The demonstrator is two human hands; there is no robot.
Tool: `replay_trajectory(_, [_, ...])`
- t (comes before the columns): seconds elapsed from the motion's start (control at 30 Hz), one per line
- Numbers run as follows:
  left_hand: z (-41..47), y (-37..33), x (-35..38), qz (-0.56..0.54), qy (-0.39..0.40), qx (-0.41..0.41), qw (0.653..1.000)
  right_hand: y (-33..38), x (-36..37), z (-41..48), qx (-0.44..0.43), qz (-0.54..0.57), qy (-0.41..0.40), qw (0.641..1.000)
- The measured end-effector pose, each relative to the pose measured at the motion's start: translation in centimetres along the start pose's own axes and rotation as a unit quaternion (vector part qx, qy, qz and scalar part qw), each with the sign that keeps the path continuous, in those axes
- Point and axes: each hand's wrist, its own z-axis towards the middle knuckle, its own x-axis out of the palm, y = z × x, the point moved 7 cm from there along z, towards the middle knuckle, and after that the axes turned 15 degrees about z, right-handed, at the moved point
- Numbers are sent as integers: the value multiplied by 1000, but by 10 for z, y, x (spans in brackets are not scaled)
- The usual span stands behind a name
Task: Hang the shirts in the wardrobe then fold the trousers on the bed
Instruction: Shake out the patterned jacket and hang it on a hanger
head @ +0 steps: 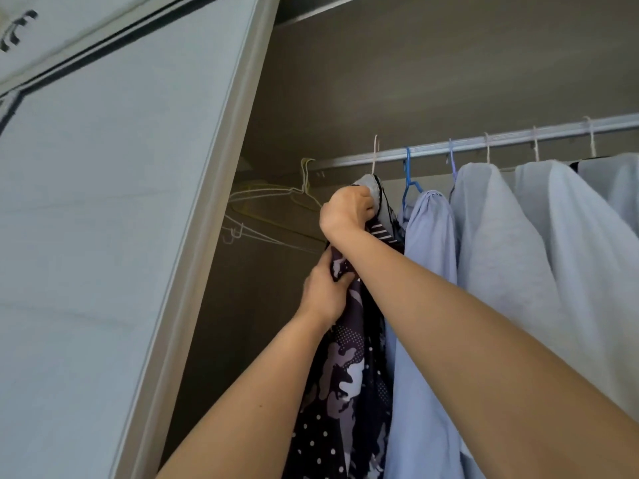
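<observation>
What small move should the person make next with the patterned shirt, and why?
Probably let go with the right hand, which grips the patterned shirt at its collar: the white hanger hook seems already over the rail. The left hand holds the fabric lower down.

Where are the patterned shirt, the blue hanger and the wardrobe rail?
patterned shirt (345,375): head view, on the camouflage print partway down the cloth.
blue hanger (408,171): head view, on the stem below its hook.
wardrobe rail (508,138): head view, on bare metal between two hooks.
</observation>
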Motion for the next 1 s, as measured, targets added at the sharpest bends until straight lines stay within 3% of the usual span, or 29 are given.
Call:
replay_trajectory(0.2, [-11,24,5,8,9,-4,1000,-27,5,-11,5,19,-9,1000])
replay_trajectory(0.3, [-14,24,0,26,5,-13,1000,-24,-6,-21,-60,-65,-35,995])
replay_trajectory(0.57, [-43,11,-10,89,-15,-36,995,-13,-4,-62,-177,-209,17,962])
replay_trajectory(1.0, [-138,-10,-54,159,-34,-49,986,2,-64,-145,-270,-229,88,931])
